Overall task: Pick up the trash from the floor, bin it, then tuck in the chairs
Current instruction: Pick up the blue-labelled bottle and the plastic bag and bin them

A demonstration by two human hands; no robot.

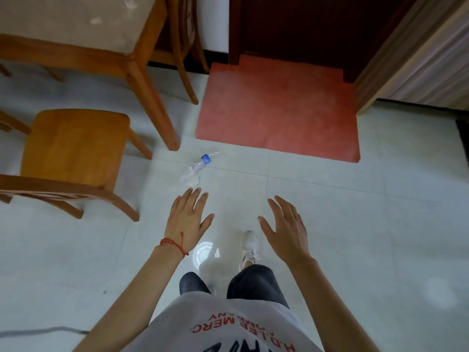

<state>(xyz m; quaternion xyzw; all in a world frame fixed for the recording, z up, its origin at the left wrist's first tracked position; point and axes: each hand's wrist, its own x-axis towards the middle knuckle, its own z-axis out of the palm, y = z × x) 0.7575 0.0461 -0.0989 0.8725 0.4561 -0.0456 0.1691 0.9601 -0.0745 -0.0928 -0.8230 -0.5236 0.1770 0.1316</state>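
Note:
A crushed clear plastic bottle (196, 168) with a blue cap lies on the white tiled floor, close to the table leg. My left hand (189, 217) hovers just short of it, fingers spread and holding nothing. Further right, my right hand (285, 227) is also spread and holds nothing. A wooden chair (73, 151) stands pulled out at the left, its seat facing me.
A wooden table (83, 24) with a pale top fills the top left, one leg (154, 105) reaching down beside the bottle. A red doormat (276, 107) lies before a dark door. A second chair's legs (185, 59) show behind the table. My shoe (250, 246) is between my hands.

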